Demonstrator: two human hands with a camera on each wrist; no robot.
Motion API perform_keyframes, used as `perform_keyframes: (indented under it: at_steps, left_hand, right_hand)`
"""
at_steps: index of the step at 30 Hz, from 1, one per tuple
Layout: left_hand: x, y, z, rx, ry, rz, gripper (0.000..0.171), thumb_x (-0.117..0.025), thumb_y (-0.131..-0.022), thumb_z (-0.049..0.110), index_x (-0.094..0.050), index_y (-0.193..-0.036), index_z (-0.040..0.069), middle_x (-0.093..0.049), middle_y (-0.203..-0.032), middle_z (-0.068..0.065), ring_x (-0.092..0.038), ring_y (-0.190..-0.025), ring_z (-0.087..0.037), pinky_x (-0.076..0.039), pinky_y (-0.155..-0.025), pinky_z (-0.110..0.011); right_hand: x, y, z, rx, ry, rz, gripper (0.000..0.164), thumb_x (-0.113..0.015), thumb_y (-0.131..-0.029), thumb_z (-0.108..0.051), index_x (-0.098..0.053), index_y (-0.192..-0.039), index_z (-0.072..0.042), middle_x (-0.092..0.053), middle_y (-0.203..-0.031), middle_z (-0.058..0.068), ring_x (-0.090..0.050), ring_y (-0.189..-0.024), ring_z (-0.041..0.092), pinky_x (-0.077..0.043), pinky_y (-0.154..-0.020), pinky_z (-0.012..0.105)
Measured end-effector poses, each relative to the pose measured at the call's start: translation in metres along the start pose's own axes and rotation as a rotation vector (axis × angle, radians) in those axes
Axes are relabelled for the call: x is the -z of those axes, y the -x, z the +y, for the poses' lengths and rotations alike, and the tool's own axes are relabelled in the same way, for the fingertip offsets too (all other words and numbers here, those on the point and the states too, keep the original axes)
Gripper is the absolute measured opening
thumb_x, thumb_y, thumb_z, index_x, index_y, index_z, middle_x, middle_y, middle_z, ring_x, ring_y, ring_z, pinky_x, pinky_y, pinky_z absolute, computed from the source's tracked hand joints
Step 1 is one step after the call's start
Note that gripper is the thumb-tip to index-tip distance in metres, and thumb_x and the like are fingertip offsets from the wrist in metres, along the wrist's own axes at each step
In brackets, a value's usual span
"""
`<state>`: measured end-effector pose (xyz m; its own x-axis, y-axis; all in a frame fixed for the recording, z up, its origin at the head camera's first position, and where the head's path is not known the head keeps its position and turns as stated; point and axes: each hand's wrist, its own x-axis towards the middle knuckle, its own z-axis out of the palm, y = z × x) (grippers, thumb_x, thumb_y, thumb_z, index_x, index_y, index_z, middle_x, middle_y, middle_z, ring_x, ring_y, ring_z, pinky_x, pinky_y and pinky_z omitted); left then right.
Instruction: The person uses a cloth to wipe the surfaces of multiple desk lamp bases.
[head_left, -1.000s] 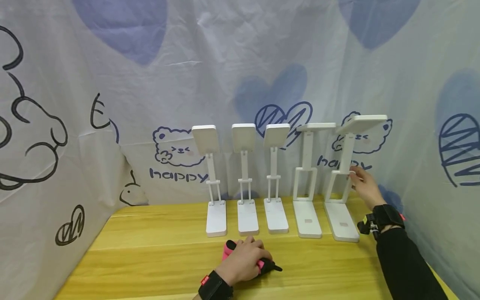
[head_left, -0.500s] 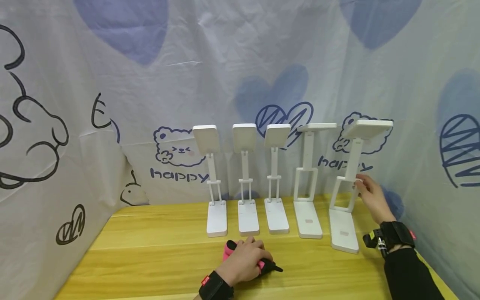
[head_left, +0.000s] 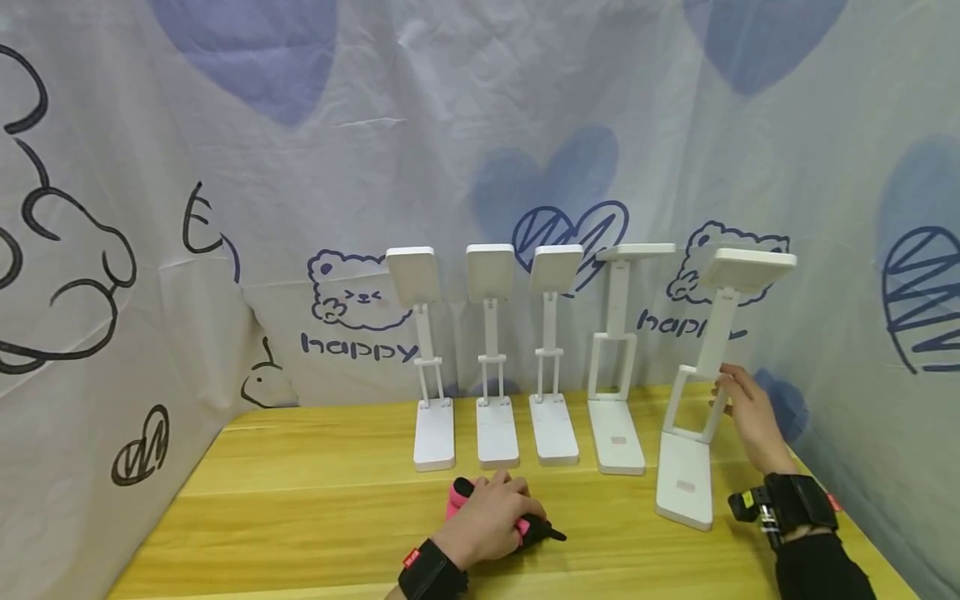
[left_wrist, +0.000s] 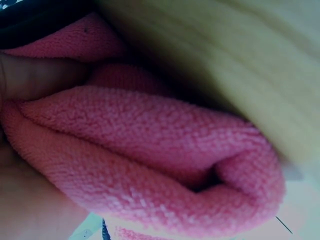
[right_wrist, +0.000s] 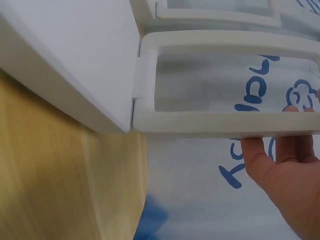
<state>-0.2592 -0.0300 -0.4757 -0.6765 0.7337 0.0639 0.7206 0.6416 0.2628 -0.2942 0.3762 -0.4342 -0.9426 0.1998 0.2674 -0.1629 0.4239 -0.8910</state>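
My right hand pinches one side bar of the rightmost white folding phone stand, also seen close up as a stand frame in the right wrist view. Its plate is tilted at the top, and its base sits ahead of its neighbour's, turned slightly. Whether that base touches the table cannot be made out. My left hand grips a crumpled pink terry cloth with black parts, low on the table near the middle. Most of the cloth is hidden under the hand in the head view.
Several more white stands line the back of the wooden table: one stand with a wide frame and slimmer ones such as the leftmost stand. A printed white curtain encloses the back and sides.
My right hand has drawn the rightmost stand forward and slightly right, turning its base and widening the gap to its neighbour. My left hand stays put on the cloth.
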Motion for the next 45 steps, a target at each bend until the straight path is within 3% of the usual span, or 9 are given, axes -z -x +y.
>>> perform_keyframes:
  at_steps: [2,5,9,16,20,27,32,40,45]
  left_hand:
    - [0.000,0.000,0.000,-0.003,-0.003,0.005,0.032,-0.069,-0.087,0.011,-0.074,-0.107,0.036,-0.061,-0.100,0.012,-0.044,-0.088,-0.010,-0.035,-0.074,-0.031]
    - [0.000,-0.001,0.000,-0.010,-0.012,0.011,0.032,-0.069,-0.087,0.011,-0.074,-0.107,0.036,-0.061,-0.099,0.012,-0.044,-0.087,-0.010,-0.034,-0.073,-0.031]
    - [0.000,-0.003,0.000,-0.016,-0.019,0.013,0.034,-0.068,-0.086,0.010,-0.074,-0.106,0.037,-0.061,-0.099,0.012,-0.044,-0.087,-0.010,-0.035,-0.073,-0.032]
    - [-0.002,-0.002,-0.001,-0.004,-0.014,-0.001,0.036,-0.069,-0.085,0.009,-0.074,-0.106,0.037,-0.060,-0.099,0.012,-0.044,-0.089,-0.010,-0.036,-0.073,-0.031]
    - [-0.002,-0.001,-0.001,-0.003,-0.009,-0.005,0.037,-0.070,-0.084,0.008,-0.074,-0.106,0.037,-0.060,-0.098,0.012,-0.043,-0.088,-0.009,-0.035,-0.073,-0.030]
    - [-0.001,0.001,0.000,0.003,0.002,0.003,0.036,-0.070,-0.084,0.008,-0.074,-0.106,0.036,-0.060,-0.096,0.013,-0.043,-0.086,-0.008,-0.034,-0.073,-0.030]
    - [-0.001,0.001,0.000,-0.002,-0.002,0.019,0.035,-0.070,-0.084,0.008,-0.074,-0.106,0.036,-0.060,-0.096,0.012,-0.043,-0.086,-0.008,-0.035,-0.072,-0.030]
    - [0.000,0.000,-0.003,-0.005,0.013,0.012,0.036,-0.071,-0.084,0.008,-0.074,-0.108,0.036,-0.062,-0.101,0.012,-0.048,-0.092,-0.010,-0.040,-0.077,-0.035]
    - [0.000,0.001,-0.004,-0.015,0.004,0.010,0.041,-0.072,-0.082,0.005,-0.073,-0.109,0.036,-0.063,-0.104,0.012,-0.050,-0.096,-0.011,-0.043,-0.080,-0.037]
  right_hand:
    - [0.000,0.001,0.005,0.013,-0.021,-0.003,0.054,-0.028,-0.106,-0.042,-0.038,-0.144,-0.005,-0.046,-0.112,-0.001,-0.042,-0.104,0.020,-0.035,-0.095,0.058]
    - [-0.001,-0.005,0.035,0.040,-0.021,0.027,0.052,-0.032,-0.105,-0.044,-0.040,-0.147,-0.012,-0.048,-0.116,0.007,-0.044,-0.105,0.020,-0.039,-0.096,0.052]
    - [0.000,-0.018,0.088,0.084,0.036,0.088,0.047,-0.033,-0.104,-0.046,-0.044,-0.146,-0.025,-0.053,-0.113,0.001,-0.052,-0.103,0.011,-0.048,-0.086,0.030]
    - [0.001,-0.024,0.117,0.091,0.046,0.062,0.045,-0.030,-0.105,-0.047,-0.047,-0.139,-0.023,-0.052,-0.107,0.003,-0.054,-0.099,0.014,-0.050,-0.084,0.039]
    - [0.001,-0.014,0.104,0.064,0.052,0.038,0.047,-0.031,-0.104,-0.049,-0.046,-0.137,-0.020,-0.053,-0.107,0.004,-0.055,-0.100,0.011,-0.051,-0.084,0.039]
    - [0.000,0.021,0.030,0.140,0.020,-0.024,0.039,-0.040,-0.105,-0.036,-0.050,-0.133,-0.011,-0.055,-0.093,0.006,-0.061,-0.087,0.013,-0.054,-0.073,0.032]
    - [-0.001,0.034,-0.002,0.158,0.067,-0.054,0.039,-0.038,-0.106,-0.033,-0.048,-0.128,-0.003,-0.056,-0.089,0.007,-0.063,-0.083,0.013,-0.055,-0.072,0.029]
    - [0.006,0.032,0.004,0.163,-0.009,-0.182,0.039,-0.041,-0.105,-0.032,-0.049,-0.132,-0.005,-0.058,-0.093,0.006,-0.065,-0.089,0.015,-0.056,-0.076,0.032]
    - [0.008,0.038,-0.014,0.104,-0.006,-0.271,0.043,-0.040,-0.105,-0.035,-0.049,-0.130,-0.002,-0.060,-0.092,0.006,-0.068,-0.088,0.018,-0.056,-0.078,0.035]
